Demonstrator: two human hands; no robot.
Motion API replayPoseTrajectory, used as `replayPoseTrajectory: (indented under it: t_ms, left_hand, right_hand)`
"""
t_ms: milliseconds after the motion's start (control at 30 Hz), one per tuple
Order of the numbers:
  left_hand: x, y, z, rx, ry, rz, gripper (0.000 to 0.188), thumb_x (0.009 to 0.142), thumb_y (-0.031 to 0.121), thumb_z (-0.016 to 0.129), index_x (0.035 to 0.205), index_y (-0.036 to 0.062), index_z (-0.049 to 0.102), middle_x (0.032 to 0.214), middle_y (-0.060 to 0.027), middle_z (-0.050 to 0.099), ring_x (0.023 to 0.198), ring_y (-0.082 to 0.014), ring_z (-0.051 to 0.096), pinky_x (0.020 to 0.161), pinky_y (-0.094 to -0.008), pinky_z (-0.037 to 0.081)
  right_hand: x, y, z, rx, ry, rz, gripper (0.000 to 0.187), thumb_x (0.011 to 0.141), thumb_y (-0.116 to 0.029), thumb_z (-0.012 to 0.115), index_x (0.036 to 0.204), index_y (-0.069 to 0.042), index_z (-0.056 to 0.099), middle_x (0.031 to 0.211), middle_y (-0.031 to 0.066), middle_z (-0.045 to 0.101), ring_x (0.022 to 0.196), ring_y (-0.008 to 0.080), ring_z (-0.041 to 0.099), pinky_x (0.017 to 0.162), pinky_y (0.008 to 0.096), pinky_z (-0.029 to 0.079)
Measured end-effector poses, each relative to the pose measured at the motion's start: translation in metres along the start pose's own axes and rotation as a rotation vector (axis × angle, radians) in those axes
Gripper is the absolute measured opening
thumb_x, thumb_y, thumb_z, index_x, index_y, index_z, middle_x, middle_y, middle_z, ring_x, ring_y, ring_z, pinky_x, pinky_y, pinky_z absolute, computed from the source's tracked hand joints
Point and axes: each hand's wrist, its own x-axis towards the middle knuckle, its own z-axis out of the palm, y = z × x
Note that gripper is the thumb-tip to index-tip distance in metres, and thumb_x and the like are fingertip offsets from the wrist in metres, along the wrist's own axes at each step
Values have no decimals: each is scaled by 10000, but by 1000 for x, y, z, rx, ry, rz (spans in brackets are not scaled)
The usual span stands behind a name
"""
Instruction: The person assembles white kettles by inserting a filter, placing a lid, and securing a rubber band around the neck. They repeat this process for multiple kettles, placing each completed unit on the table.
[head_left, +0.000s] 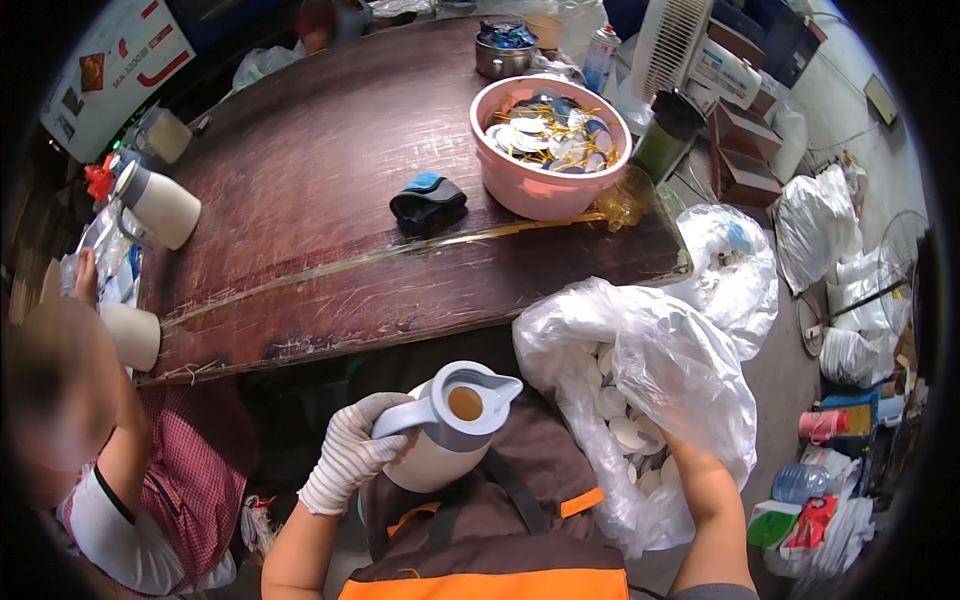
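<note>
My left hand (353, 450), in a striped knit glove, is closed around the handle of a cream jug (440, 462) with a grey-blue rim and spout. The jug stands over my lap with its top uncovered, and its inside looks tan. To the right, a clear plastic bag (560, 345) holds many flat, pale round discs (627, 434). My right hand (688, 447) reaches into this bag; its fingers are hidden by the plastic and discs.
On the dark wooden table (300, 190) are a pink tub (545, 190) of discs with gold strings, a dark wristband-like item (428, 205) and another jug (165, 205). A co-worker (190, 480) sits at left. A fan (672, 45) and filled bags (820, 230) are at right.
</note>
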Motion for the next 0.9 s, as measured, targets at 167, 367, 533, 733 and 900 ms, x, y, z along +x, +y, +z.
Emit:
replayPoseTrajectory:
  t_ms: [167,367,533,733,900]
  left_hand:
    - [-11,-6,4,-9,1,21,391,767,72,696,1144,-15,640,917,-28,668,826,-91,612,759,-237,497]
    - [-7,-7,17,198,-65,108,356,774,81,755,1108,4,662,925,-12,668,867,-93,617,793,-257,510]
    - [-24,-5,16,394,4,162,375,791,138,737,1141,38,649,942,-100,691,883,-168,665,815,-295,517]
    - [-28,-9,5,491,-39,176,449,787,203,701,1209,72,616,1067,-162,674,964,-320,662,843,-358,519]
    - [1,-17,-21,690,48,482,378,707,167,746,1069,80,679,878,-132,662,853,-313,653,752,-376,524]
  right_hand:
    - [-75,-69,-86,879,-268,-27,522,856,-166,703,1315,-79,472,1249,108,567,1186,220,521,1023,370,406]
    - [-84,-167,-130,1589,-585,-298,495,898,-181,659,1339,-53,472,1232,87,570,1153,177,541,995,328,421]
    - [-98,-224,-165,471,15,-746,548,896,-373,614,1331,-52,523,1344,184,514,1223,344,503,1019,430,390]
    - [-116,-264,-135,444,215,-841,733,728,-466,759,1318,-99,526,1256,201,512,1112,380,532,928,460,440]
    - [-107,-272,-138,435,240,-1138,632,710,-436,768,1234,-122,605,1214,199,528,1024,376,568,853,451,481]
